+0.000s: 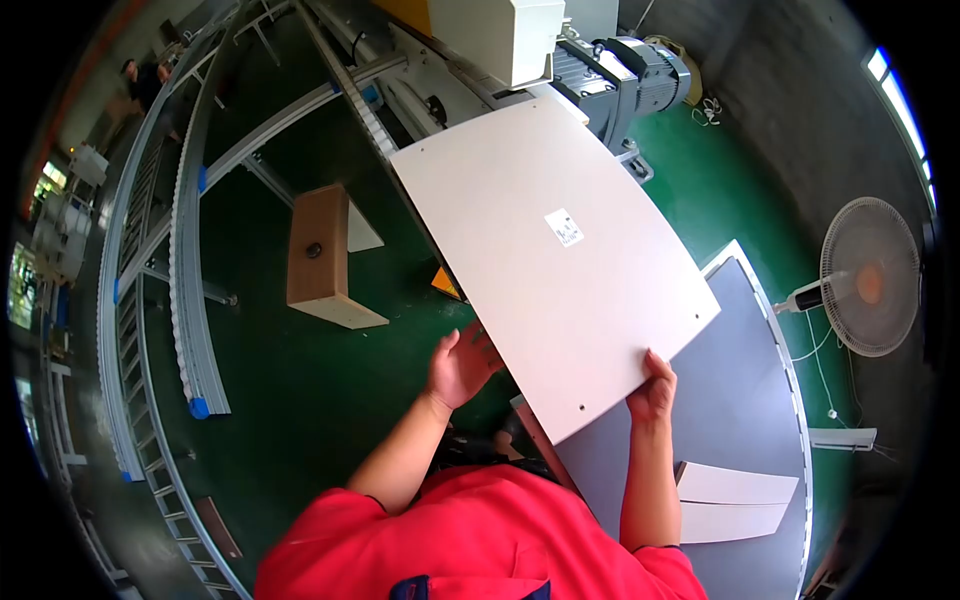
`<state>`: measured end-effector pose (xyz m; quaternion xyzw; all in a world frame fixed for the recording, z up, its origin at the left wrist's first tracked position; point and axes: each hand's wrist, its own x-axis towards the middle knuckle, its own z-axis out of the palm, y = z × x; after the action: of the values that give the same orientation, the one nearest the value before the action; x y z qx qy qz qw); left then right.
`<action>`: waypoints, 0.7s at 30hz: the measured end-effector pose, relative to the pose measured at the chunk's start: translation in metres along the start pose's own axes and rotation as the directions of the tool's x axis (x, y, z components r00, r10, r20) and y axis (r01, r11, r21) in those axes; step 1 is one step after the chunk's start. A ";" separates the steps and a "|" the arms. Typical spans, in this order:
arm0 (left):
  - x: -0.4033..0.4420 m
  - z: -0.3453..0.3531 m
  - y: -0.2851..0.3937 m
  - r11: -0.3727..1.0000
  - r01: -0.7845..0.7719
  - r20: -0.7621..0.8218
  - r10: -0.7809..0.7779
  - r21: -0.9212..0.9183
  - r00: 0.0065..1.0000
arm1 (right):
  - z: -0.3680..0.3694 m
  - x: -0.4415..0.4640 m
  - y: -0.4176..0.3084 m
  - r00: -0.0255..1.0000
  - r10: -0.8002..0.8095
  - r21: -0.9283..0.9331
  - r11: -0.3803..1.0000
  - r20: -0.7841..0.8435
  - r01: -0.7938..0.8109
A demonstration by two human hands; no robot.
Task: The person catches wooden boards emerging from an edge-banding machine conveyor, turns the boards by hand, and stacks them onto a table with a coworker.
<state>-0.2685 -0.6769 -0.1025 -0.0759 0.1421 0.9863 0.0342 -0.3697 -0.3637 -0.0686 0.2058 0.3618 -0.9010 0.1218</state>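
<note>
1. Your right hand (652, 390) pinches the white board (540, 300) at its near edge, close to the right corner: thumb on top, other fingers out of sight, presumably underneath.
2. Your left hand (465, 368) is by the board's left long edge, palm bared, fingers loosely spread, clasping nothing. Can't tell if the fingertips touch the edge.
3. Board: in front of you, slanted, printed label (564, 227) face up, small dark holes near its corners. Far end is up by the machine (520, 45); near right part overlaps the grey table (740, 380). What carries its weight underneath: hidden.
4. Step in hand, my read: handling or steering the board between machine and table, one hand committed.
5. Next move, my read: calls for your left hand to get a proper hold on the long edge, so the board stays level and doesn't twist on a one-corner pinch.
6. On the table, right of your right forearm: two pale strips (735, 502), side by side.
7. Further out: brown box (318, 250) on the green floor to the left, roller track (188, 290) beyond it, motor (645, 75) by the machine, fan (870, 280) right, another person (150, 85) far left.
</note>
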 end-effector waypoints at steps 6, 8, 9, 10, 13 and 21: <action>0.028 0.047 -0.012 0.983 0.105 -0.221 -0.070 0.152 0.973 | -0.020 -0.084 -0.028 0.991 -0.129 -0.032 0.991 -0.030 0.128; 0.023 0.063 -0.020 0.977 0.130 -0.181 -0.099 0.170 0.978 | -0.030 -0.105 -0.034 0.985 -0.169 -0.059 0.984 -0.025 0.168; 0.022 0.069 -0.023 0.972 0.147 -0.160 -0.118 0.181 0.980 | -0.034 -0.113 -0.037 0.982 -0.185 -0.057 0.981 -0.031 0.183; 0.023 0.070 -0.026 0.973 0.160 -0.166 -0.133 0.164 0.977 | -0.038 -0.121 -0.039 0.980 -0.198 -0.058 0.979 -0.038 0.195; 0.032 0.079 -0.027 0.974 0.148 -0.056 -0.140 0.171 0.989 | -0.052 -0.135 -0.049 0.972 -0.236 -0.059 0.970 -0.002 0.235; 0.070 0.108 -0.020 0.985 0.093 0.211 -0.122 0.142 0.970 | -0.080 -0.124 -0.212 0.855 -0.452 -0.324 0.793 0.255 0.516</action>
<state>-0.3514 -0.6240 -0.0162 0.0279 0.1976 0.9739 0.1082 -0.3158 -0.1482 0.0636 0.0034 0.5588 -0.8280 -0.0467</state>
